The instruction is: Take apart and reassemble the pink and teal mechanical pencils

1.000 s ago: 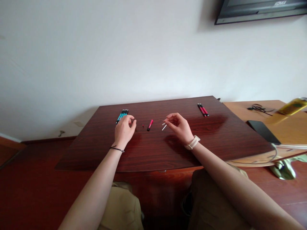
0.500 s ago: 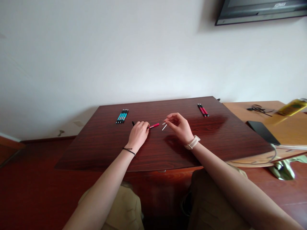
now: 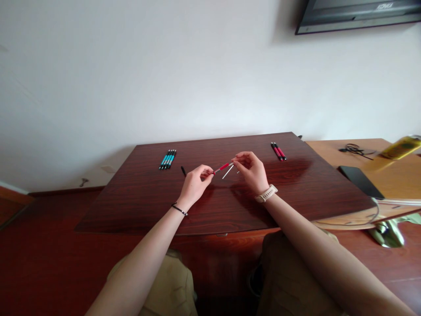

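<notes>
Apparently lining parts up, the left hand (image 3: 196,182) is pinching a red pen barrel (image 3: 222,167) between both hands above the table (image 3: 213,210), while the right hand (image 3: 253,172) is gripping a white refill (image 3: 227,171) at the barrel's far end, demanding steady aim.

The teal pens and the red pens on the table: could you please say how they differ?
The teal pens number about four, at the table's far left; the red pens number two, at its far right. Barrels are teal on one group, red on the other. Both lie flat, side by side, with black ends.
</notes>
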Available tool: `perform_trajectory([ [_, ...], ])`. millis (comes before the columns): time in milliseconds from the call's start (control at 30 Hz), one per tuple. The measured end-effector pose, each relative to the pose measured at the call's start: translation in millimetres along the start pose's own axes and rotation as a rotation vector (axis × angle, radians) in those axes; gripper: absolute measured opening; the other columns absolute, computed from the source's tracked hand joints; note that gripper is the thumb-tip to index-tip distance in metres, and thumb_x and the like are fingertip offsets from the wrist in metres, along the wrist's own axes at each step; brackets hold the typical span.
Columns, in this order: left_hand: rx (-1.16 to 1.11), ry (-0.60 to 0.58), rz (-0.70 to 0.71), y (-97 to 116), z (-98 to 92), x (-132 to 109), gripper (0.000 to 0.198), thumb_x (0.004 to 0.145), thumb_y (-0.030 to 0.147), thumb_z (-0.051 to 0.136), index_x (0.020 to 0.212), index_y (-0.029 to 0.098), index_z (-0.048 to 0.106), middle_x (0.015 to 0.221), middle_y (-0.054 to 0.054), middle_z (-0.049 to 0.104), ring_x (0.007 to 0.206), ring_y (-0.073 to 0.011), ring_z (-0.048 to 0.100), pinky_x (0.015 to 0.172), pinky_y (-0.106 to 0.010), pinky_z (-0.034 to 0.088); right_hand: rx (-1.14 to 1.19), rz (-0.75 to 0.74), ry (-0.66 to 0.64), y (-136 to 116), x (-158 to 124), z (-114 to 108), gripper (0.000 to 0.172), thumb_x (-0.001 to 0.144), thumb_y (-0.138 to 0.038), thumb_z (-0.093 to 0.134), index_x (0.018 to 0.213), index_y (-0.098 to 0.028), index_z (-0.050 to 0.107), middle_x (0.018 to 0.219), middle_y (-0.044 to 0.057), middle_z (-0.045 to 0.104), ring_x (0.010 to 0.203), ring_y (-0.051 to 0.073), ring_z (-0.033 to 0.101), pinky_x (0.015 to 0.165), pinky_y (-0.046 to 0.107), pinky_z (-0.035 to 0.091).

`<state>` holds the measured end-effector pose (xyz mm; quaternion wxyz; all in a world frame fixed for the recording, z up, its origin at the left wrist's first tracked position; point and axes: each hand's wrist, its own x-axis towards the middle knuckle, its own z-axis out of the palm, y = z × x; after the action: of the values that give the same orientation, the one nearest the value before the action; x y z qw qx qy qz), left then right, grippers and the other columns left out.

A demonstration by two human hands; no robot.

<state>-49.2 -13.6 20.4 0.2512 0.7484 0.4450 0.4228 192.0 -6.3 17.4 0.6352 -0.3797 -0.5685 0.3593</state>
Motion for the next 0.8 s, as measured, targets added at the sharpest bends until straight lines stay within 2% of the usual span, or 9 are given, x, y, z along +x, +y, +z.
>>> perform_trajectory([
  [233,0.0,-0.007,-0.022,0.1,-0.2,-0.9,0.01,0.096,0.026,0.067,0.105,0.023,0.072,0.106,-0.005,0.079,0.095,-0.0211,0.076,0.091,-0.036,0.062,-0.004,-0.002,0.011,-1.9,1.0,-1.6,0.036,0.089,-0.046,0.085,0.11,-0.025,0.066,0.108,0.008,0.08,0.105,0.024,0.077,0.096,0.042,0.064],
  [467,-0.061,-0.028,-0.033,3.3,4.4,-2.4,0.01,0.095,0.027,0.069,0.104,0.022,0.073,0.104,-0.005,0.079,0.095,-0.0214,0.076,0.092,-0.037,0.061,-0.005,0.0,-0.052,-1.2,-2.0,2.8,0.036,0.089,-0.047,0.085,0.11,-0.024,0.067,0.11,0.009,0.08,0.106,0.025,0.078,0.099,0.043,0.063],
  [800,-0.384,-0.083,-0.18,-3.8,15.5,-2.9,0.019,0.091,0.03,0.074,0.105,0.017,0.072,0.101,-0.008,0.078,0.093,-0.0225,0.076,0.092,-0.039,0.059,0.032,-0.005,-0.086,-9.4,-4.0,5.3,0.033,0.092,-0.049,0.082,0.109,-0.023,0.072,0.115,0.009,0.081,0.115,0.027,0.078,0.106,0.042,0.063],
])
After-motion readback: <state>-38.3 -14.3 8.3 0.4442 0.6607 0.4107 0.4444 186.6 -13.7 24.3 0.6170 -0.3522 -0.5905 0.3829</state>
